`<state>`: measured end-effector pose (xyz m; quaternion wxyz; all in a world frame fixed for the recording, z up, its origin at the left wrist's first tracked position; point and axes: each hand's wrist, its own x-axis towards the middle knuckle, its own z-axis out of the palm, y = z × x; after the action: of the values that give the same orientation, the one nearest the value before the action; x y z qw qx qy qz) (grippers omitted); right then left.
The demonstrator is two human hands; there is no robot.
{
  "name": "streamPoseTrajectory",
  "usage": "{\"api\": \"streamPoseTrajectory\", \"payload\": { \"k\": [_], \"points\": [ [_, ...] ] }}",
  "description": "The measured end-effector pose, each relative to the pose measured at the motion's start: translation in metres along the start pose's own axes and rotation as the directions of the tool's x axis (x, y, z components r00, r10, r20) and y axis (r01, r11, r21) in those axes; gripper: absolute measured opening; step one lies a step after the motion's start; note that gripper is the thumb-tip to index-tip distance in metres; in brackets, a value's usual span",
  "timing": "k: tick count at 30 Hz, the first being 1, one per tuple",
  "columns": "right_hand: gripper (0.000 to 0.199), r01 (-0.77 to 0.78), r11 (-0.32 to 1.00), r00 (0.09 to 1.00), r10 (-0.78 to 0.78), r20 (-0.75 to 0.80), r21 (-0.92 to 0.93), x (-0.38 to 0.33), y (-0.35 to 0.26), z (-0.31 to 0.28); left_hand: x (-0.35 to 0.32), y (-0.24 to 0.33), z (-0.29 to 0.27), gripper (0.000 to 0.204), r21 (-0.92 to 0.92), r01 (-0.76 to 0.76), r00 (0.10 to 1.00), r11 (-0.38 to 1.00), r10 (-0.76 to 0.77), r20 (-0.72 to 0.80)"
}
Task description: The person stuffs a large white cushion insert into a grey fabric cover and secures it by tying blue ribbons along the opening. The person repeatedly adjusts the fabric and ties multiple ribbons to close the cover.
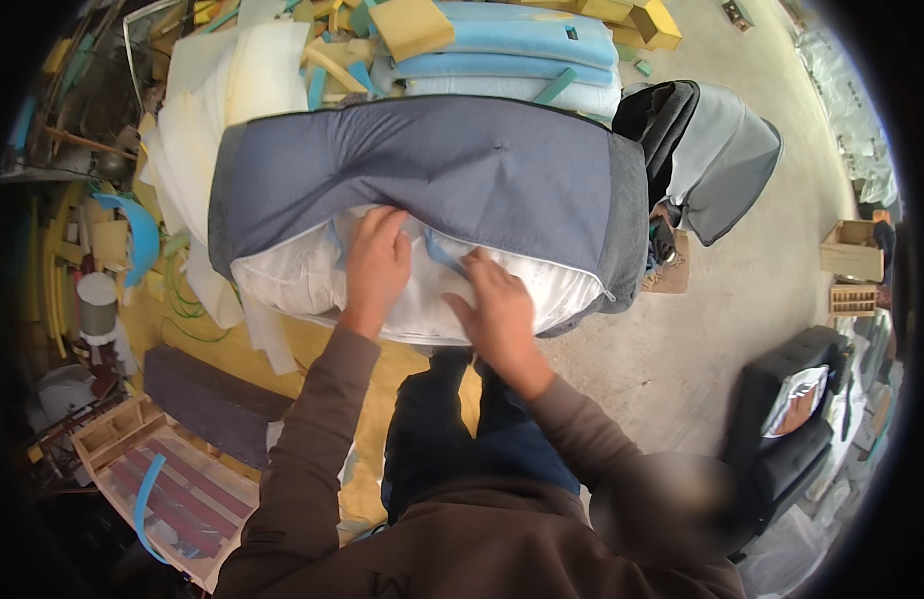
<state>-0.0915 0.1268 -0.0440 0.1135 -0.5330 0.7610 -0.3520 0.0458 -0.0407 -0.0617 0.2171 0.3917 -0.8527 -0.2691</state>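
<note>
- Brown sweatshirt (pixel 542 534), chest, at the lower edge: a dark letter-like mark (pixel 390 584), partly cut off by the picture's border.
- Blue padding (pixel 502 35), top: a small dark rectangle (pixel 572 33); whether it is a label cannot be told.
- Elsewhere: no readable text or numbers.

Yellow foam scraps (pixel 412 28) lie heaped up top — lower left, a blue strip (pixel 140 504) rests on a wooden frame (pixel 117 429).
</note>
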Motion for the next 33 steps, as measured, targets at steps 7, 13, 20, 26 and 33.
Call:
{"api": "streamPoseTrajectory", "payload": {
  "k": [7, 13, 20, 26, 33],
  "points": [
    [0.01, -0.03, 0.994, 0.99, 0.015, 0.139, 0.11, -0.002, 0.025, 0.018, 0.059, 0.039, 0.001, 0.061, 0.406, -0.387, 0.922, 0.828, 0.351, 0.164],
    [0.014, -0.418, 0.692, 0.899, 0.223, 0.377, 0.588, -0.012, 0.021, -0.036, 0.093, 0.04, 0.009, 0.071, 0.131, -0.533, 0.765, 0.836, 0.41, 0.498],
    [0.014, -0.405, 0.407, 0.908, 0.288, 0.306, 0.819, 0.018, -0.02, -0.029, 0.129, 0.034, 0.029, 0.025, -0.095, -0.641, 0.705, 0.762, 0.633, 0.32],
    [0.025, -0.443, 0.196, 0.848, 0.408, 0.338, 0.875, 0.042, -0.031, 0.0, 0.171, 0.035, 0.024, 0.022, -0.301, -0.385, 0.726, 0.872, 0.488, 0.484],
    [0.023, -0.526, 0.144, 0.713, 0.612, 0.342, 0.838, 0.024, -0.007, -0.007, 0.18, 0.046, 0.018, 0.016, -0.314, -0.377, 0.715, 0.871, 0.49, 0.499]
  ]
}}
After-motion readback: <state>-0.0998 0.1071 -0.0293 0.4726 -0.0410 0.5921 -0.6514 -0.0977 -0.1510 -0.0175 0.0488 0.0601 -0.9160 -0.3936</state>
